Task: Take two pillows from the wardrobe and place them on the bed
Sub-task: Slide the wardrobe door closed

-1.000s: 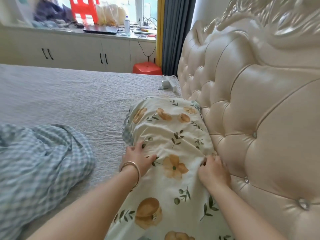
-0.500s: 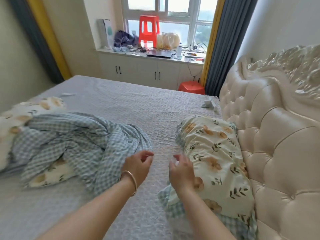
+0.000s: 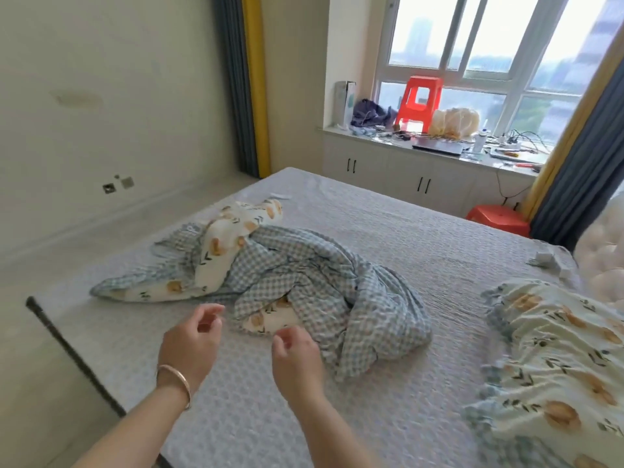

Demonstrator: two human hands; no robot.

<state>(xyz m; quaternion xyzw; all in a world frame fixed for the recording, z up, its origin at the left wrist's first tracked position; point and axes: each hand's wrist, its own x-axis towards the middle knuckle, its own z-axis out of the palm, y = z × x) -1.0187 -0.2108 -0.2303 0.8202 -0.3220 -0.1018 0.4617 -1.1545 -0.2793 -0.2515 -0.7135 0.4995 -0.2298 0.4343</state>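
Pillow [image 3: 567, 359] in a floral case lies on the bed [image 3: 422, 238] at the right, by the headboard [image 3: 604, 261], well apart from both hands. Left hand [image 3: 190, 346] and right hand [image 3: 297, 359] hover over the mattress, fingers loosely curled and empty, just short of a crumpled checked cover [image 3: 304, 282]. A bangle [image 3: 175, 380] circles the left wrist.

Home bedroom: big bed [image 3: 388, 231] fills mid-frame w/ rumpled checked bedding [image 3: 324, 282]. Tufted headboard [image 3: 604, 258] at right edge. Window [image 3: 489, 55], curtains [image 3: 574, 180] & low cabinets [image 3: 405, 173] upper right.
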